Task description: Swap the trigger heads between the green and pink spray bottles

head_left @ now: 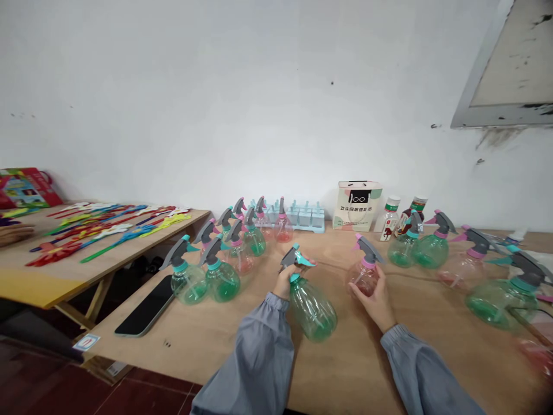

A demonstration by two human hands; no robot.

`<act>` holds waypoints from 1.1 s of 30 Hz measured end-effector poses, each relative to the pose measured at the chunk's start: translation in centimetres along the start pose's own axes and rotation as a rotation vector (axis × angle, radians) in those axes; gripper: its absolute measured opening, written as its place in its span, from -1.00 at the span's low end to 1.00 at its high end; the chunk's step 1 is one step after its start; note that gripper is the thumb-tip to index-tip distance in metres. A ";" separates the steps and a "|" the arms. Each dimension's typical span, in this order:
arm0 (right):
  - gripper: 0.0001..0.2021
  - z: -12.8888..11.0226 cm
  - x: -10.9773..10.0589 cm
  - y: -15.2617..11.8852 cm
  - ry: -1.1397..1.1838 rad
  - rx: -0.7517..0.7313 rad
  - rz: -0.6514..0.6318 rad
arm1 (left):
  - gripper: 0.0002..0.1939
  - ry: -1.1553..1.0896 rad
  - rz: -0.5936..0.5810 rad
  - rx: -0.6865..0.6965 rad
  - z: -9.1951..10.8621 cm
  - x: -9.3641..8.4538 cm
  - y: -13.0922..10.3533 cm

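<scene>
My left hand [287, 279] is closed round the neck of a green spray bottle [314, 311] with a turquoise and grey head; the bottle is tilted, its base toward the lower right. To the right, my right hand [375, 297] grips the round body of a pink spray bottle [362, 276] with a pink and grey head, which is upright. Green and pink spray bottles [222, 281] stand in a group left of my hands. More spray bottles [432, 249] are grouped on the right side of the wooden table [242, 351].
A black phone [147, 306] lies at the table's left edge. Along the wall are a light blue mould tray [305, 218], a paper bag [356, 207] and two drink bottles [390, 219]. Colourful flower shapes [116, 230] and another person's hand [16, 232] are on the left table.
</scene>
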State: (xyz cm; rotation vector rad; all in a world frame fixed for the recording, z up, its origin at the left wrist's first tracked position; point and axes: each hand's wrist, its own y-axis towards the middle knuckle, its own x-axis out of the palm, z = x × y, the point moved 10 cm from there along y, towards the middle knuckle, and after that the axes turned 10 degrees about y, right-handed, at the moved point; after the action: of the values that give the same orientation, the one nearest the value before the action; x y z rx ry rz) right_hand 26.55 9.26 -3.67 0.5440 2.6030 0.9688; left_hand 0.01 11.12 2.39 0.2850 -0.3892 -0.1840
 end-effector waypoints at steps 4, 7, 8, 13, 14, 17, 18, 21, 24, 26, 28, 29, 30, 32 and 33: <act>-0.05 -0.1 0.0 0.0 0.012 -0.001 -0.002 | -0.61 0.014 -0.010 -0.008 0.0 0.3 -0.1; -0.05 -0.2 0.1 0.0 0.016 0.009 -0.008 | -0.65 0.051 0.020 0.020 0.5 -0.1 -0.1; -0.05 -0.2 0.1 0.0 0.015 0.009 -0.007 | -0.69 0.065 0.032 0.031 0.6 -0.3 -0.1; -0.05 -0.3 0.0 -0.1 0.013 -0.002 -0.003 | -0.77 0.076 0.008 0.032 0.5 -0.2 0.0; -0.06 -0.3 0.1 -0.1 0.015 -0.002 -0.005 | -0.74 0.069 0.000 0.022 0.3 -0.1 0.1; -0.06 -0.1 0.1 -0.1 0.010 -0.005 -0.009 | -0.68 0.055 -0.003 0.002 -0.2 0.0 0.1; -0.06 -0.1 0.1 -0.1 0.005 -0.007 -0.009 | -0.69 0.052 0.001 0.002 -0.2 0.0 0.1; -0.06 -0.2 0.1 -0.1 -0.007 -0.014 -0.005 | -0.77 0.052 0.028 0.033 0.2 -0.4 0.2; -0.06 -0.3 0.0 -0.1 -0.005 -0.017 -0.003 | -0.81 0.111 0.072 0.086 1.2 -1.1 0.0; -0.06 -0.4 0.1 -0.1 0.003 -0.014 -0.015 | -0.75 0.217 0.107 0.140 2.3 -1.7 -0.2; -0.06 -0.4 0.2 -0.1 0.009 -0.008 -0.021 | -0.69 0.422 0.138 0.219 4.0 -2.4 -0.6; -0.06 -0.4 0.2 -0.1 0.013 -0.002 -0.024 | -0.67 0.542 0.168 0.262 5.0 -2.9 -0.8; -0.06 -0.4 0.3 -0.2 0.018 0.003 -0.025 | -0.66 0.658 0.208 0.298 5.8 -3.5 -1.0; -0.06 -0.3 0.2 -0.1 0.023 0.006 -0.023 | -0.67 0.826 0.325 0.335 7.1 -5.0 -1.2; -0.06 -0.3 0.2 -0.1 0.022 0.004 -0.022 | -0.69 0.869 0.387 0.338 7.4 -5.9 -1.2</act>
State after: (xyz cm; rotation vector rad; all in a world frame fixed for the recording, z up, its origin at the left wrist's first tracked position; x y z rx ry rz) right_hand 26.19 9.10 -3.58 0.5081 2.6251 0.9685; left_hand -8.44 9.60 6.54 0.5802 0.3972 0.3890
